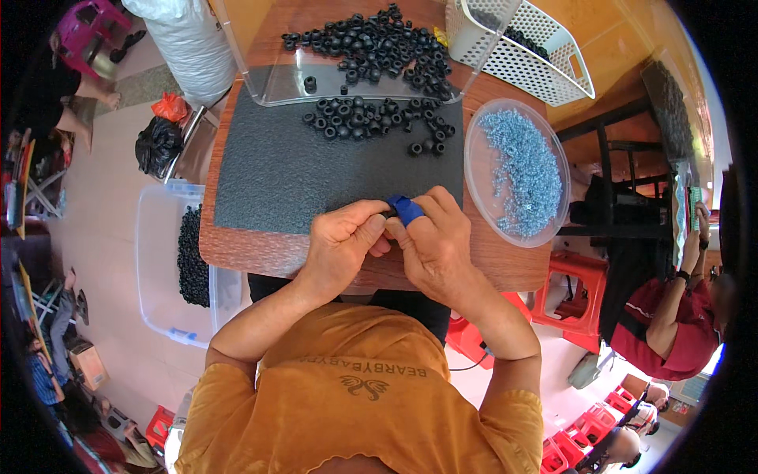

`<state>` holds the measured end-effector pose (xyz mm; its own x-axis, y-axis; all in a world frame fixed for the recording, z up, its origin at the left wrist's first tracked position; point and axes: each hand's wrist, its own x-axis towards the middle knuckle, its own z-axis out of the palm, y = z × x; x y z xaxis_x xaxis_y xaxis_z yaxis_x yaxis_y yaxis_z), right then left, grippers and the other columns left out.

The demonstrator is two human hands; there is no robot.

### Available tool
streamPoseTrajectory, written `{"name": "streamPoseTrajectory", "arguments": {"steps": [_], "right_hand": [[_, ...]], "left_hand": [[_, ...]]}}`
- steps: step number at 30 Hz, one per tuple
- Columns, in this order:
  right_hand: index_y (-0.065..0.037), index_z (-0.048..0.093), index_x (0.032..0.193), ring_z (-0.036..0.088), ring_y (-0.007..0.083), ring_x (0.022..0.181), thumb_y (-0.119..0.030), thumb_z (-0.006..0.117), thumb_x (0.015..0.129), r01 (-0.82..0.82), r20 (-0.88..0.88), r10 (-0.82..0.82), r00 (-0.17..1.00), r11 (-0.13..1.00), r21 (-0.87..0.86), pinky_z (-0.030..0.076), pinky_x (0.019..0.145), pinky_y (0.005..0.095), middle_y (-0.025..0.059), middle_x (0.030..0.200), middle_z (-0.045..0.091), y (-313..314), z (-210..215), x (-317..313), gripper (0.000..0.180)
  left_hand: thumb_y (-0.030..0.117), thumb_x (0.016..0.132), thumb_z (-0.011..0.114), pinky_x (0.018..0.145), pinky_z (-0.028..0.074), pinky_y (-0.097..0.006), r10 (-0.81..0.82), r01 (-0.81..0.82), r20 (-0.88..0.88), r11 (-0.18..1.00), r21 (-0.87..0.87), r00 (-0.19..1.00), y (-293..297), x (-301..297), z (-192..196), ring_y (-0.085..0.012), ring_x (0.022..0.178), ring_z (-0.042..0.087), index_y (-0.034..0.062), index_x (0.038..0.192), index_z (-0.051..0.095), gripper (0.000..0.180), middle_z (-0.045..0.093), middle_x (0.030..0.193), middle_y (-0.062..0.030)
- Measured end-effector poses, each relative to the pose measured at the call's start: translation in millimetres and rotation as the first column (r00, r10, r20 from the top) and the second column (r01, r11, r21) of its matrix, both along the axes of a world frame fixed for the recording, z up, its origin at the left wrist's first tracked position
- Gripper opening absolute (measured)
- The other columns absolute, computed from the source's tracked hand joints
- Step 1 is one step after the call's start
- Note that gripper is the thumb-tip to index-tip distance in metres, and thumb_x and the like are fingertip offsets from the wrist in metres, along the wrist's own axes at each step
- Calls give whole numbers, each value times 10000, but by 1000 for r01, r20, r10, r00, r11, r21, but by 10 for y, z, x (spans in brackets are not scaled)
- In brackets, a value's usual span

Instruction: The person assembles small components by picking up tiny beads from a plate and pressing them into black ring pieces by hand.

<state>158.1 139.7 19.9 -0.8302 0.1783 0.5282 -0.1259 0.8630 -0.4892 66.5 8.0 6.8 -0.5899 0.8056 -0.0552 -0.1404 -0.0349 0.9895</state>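
Observation:
My left hand (pixel 343 241) and my right hand (pixel 436 245) meet at the near edge of the grey mat (pixel 268 178). Both are closed, their fingertips pressed together around a small black part (pixel 389 212), mostly hidden by the fingers. A blue wrap (pixel 406 210) covers a finger of my right hand. Beyond my hands, several loose black round parts with holes (pixel 363 118) lie on the mat. A larger heap of the same parts (pixel 379 43) spreads behind a clear plastic edge. To the right, a round clear tray (pixel 477 170) holds many small light-blue pieces (pixel 525 174).
A white perforated basket (pixel 564 75) with black parts stands at the back right. Left of the wooden table (pixel 253 249), a clear bin (pixel 162 304) on the floor holds more black parts (pixel 193 261). Red stools (pixel 568 288) and a person in red (pixel 671 336) are at the right.

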Motion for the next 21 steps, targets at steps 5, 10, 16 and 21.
{"name": "streamPoseTrajectory", "arguments": {"steps": [5, 10, 16, 21], "right_hand": [[8, 599, 785, 508, 309, 689, -5, 648, 755, 45, 22, -46, 999, 998, 44, 418, 564, 382, 138, 779, 580, -67, 50, -26, 60], [1, 612, 764, 498, 290, 666, -9, 662, 710, 93, -55, -95, 994, 995, -31, 398, 563, 375, 128, 738, 568, -81, -41, -36, 75], [-5, 626, 762, 493, 270, 630, -11, 680, 740, 154, 1, -160, 987, 951, -270, 394, 567, 354, 96, 692, 577, -118, 3, -42, 58], [-12, 631, 784, 497, 262, 630, -4, 684, 730, 157, -53, -179, 982, 947, -282, 386, 553, 346, 87, 673, 553, -119, 14, -46, 76]], "left_hand": [[48, 934, 515, 600, 499, -207, 57, -54, -42, 997, 51, 998, -4, -5, -52, -73, 681, 584, -46, 1053, 613, 181, 633, 870, -56], [25, 913, 534, 583, 499, -219, 80, -70, -247, 996, 46, 966, 3, -13, -48, -101, 671, 599, -44, 1042, 611, 165, 627, 858, -78], [34, 913, 539, 577, 498, -220, 104, -94, -229, 994, 54, 968, -7, 5, -64, -111, 669, 602, -44, 1037, 610, 163, 625, 855, -84], [44, 916, 540, 579, 501, -220, 93, -86, -134, 995, 57, 987, -15, 14, -97, -109, 671, 601, -41, 1042, 612, 168, 626, 861, -84]]}}
